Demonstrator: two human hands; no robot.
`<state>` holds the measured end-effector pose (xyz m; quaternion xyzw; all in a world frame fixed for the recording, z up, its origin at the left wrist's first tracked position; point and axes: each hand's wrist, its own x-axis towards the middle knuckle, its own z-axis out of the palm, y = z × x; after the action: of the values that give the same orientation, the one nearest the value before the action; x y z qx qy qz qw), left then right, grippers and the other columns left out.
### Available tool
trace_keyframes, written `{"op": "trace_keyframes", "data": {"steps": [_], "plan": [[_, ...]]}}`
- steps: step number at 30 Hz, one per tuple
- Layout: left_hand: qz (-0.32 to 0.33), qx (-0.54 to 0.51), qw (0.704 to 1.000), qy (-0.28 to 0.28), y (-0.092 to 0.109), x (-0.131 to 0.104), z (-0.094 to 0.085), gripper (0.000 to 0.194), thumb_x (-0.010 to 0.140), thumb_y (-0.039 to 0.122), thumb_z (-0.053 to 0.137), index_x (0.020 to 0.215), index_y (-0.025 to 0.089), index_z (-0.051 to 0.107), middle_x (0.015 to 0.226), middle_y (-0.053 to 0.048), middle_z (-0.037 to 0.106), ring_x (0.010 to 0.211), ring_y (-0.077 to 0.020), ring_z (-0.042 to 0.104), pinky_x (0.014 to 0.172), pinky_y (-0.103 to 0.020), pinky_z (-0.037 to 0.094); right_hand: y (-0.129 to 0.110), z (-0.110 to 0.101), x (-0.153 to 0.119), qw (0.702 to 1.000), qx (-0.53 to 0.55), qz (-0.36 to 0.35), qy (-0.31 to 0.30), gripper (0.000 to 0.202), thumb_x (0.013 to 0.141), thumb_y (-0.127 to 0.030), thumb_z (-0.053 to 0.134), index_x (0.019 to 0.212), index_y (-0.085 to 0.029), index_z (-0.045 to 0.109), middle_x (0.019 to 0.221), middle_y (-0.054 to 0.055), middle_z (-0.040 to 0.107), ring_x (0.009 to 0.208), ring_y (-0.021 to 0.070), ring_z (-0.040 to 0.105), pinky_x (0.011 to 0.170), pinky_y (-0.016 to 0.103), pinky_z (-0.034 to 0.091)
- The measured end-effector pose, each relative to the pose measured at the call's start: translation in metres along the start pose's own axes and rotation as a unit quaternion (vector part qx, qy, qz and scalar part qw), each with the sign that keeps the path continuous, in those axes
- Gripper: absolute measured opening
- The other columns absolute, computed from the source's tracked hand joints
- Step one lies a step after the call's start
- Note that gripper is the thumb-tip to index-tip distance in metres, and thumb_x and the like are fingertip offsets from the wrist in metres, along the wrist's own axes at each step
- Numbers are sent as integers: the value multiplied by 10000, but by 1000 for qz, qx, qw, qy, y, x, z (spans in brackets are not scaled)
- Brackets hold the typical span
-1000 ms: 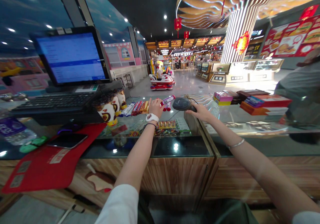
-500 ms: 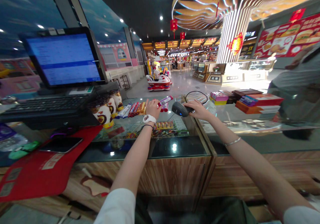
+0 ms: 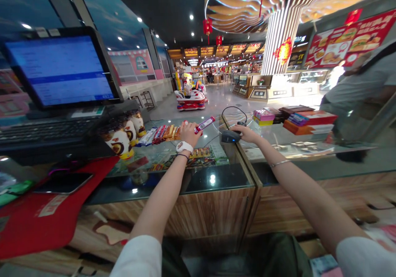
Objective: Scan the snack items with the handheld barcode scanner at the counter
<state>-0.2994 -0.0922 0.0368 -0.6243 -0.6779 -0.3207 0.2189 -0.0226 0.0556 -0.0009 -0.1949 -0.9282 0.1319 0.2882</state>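
Pink-wrapped snack bar (image 3: 205, 124) pinched in left hand (image 3: 189, 133); right hand (image 3: 249, 133) clasping scanner (image 3: 230, 136).
Light, crinkly, probably slippery; best gripped mid-length above glass worktop (image 3: 216, 174).

On the glass-topped wooden counter (image 3: 216, 178), the left hand (image 3: 189, 132) held a slim pink packet (image 3: 206, 123) just left of the black handheld scanner (image 3: 230, 136) under the right hand (image 3: 249, 133), with a dark tilted monitor (image 3: 58, 68) far left and stacked flat boxes (image 3: 306, 122) right.

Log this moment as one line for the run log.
left hand: holds snack bar | right hand: on barcode scanner | glass counter
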Motion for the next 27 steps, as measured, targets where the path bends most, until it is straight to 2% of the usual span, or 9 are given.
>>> {"op": "trace_keyframes", "data": {"steps": [6, 10, 13, 16, 19, 23, 27], "plan": [[13, -8, 1000, 10, -4, 1, 5, 148, 853, 340, 687, 955, 242, 643, 1044, -62, 723, 1081, -276, 641, 1195, -529, 267, 6, 3, -3, 1000, 16, 12, 4, 514, 682, -59, 577, 1168, -173, 698, 1175, 96, 731, 1115, 261, 655, 1013, 445, 494], [1, -3, 1000, 1, -3, 0, 5, 158, 850, 335, 700, 964, 243, 641, 1062, -60, 719, 1102, -271, 634, 1199, -513, 258, 9, 4, -3, 999, 45, 20, -2, 568, 626, -20, 545, 1146, -177, 709, 1167, 87, 737, 1131, 265, 655, 1036, 452, 483], [-7, -5, 1000, -6, 0, 0, 2, 151, 852, 325, 703, 966, 247, 643, 1071, -60, 715, 1107, -271, 632, 1198, -506, 256, 5, 1, -1, 997, 58, 45, 33, 611, 592, 12, 488, 1116, -200, 717, 1181, 68, 729, 1137, 258, 654, 1044, 459, 483], [-13, -16, 1000, -1, 3, -1, -1, 153, 852, 325, 713, 963, 247, 643, 1062, -57, 716, 1092, -271, 639, 1194, -507, 253, -16, 1, 7, 987, 38, 69, 140, 589, 614, 9, 469, 1112, -195, 708, 1214, 83, 697, 1174, 259, 628, 1055, 462, 477], [-25, -37, 999, 13, 9, -1, -4, 163, 845, 333, 731, 948, 244, 642, 1040, -50, 721, 1079, -262, 647, 1193, -496, 254, -53, 12, 21, 970, 39, 60, 233, 565, 717, -55, 508, 1249, -195, 633, 1240, 104, 663, 1144, 258, 630, 1030, 463, 498], [-53, -71, 995, 34, 17, 0, -9, 133, 853, 317, 727, 908, 232, 641, 1002, -45, 733, 1057, -239, 659, 1190, -468, 261, -103, 42, 42, 970, 64, 32, 231, 763, 756, -190, 667, 1477, -237, 424, 1401, 118, 561, 1266, 279, 556, 1076, 464, 466], [-75, -107, 991, 42, 17, 1, -10, 114, 849, 289, 729, 878, 218, 645, 973, -40, 746, 1006, -224, 673, 1139, -451, 331, -125, 69, 62, 973, 57, 49, 220, 824, 791, -195, 657, 1545, -260, 328, 1459, 128, 507, 1356, 301, 476, 1117, 477, 421]]}}
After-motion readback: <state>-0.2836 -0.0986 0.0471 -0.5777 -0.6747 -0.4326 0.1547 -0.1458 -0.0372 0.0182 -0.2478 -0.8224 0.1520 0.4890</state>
